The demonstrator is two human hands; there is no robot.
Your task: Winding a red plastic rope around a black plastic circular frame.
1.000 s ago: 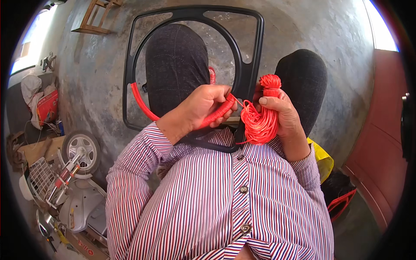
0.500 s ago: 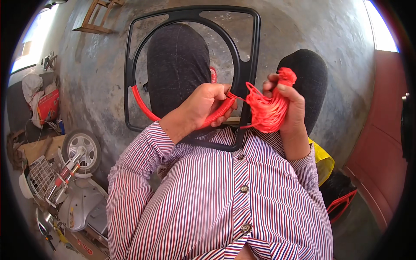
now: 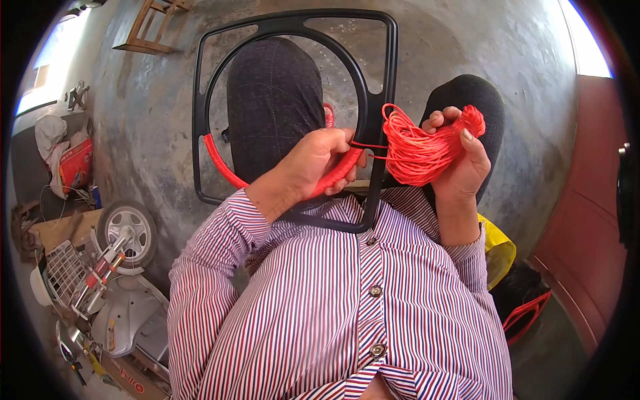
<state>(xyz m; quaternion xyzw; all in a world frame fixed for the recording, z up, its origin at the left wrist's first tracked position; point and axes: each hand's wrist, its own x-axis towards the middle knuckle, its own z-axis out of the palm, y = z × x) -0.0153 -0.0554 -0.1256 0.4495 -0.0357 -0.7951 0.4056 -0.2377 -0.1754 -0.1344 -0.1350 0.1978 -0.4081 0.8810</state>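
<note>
In the head view, the person's left hand (image 3: 319,162) has its fingers closed around the lower arc of a black plastic frame (image 3: 381,100), a squarish outline with a round ring set inside it. The frame stands roughly upright over the person's lap, its lower edge resting against the striped shirt (image 3: 347,300), with one dark-trousered knee (image 3: 273,100) showing through the ring and the other knee (image 3: 477,100) just outside the frame's right bar. The lower left part of the ring is already wound with red cord (image 3: 223,167); the rest of the ring is bare black.

The right hand (image 3: 463,163) is raised just right of the frame, fingers curled shut around a loose bundle of the same red cord (image 3: 417,150). The bundle bulges out toward the frame, and a thin strand (image 3: 367,144) runs from it across the right bar to the left hand, so the two hands are near each other but apart.

As for holders of things: a white wire basket (image 3: 63,270) lies on the floor at lower left beside a small wheeled vehicle with a grey tyre (image 3: 127,230); whether the basket has anything in it cannot be told. A red box-like object (image 3: 77,163) sits further back on the left next to a pale sack (image 3: 48,133). On the right, behind the elbow, there is a yellow object (image 3: 499,250) and a dark bag with red handles (image 3: 530,307), its contents hidden. A wooden frame (image 3: 150,27) lies on the concrete floor (image 3: 467,40) at the top.
</note>
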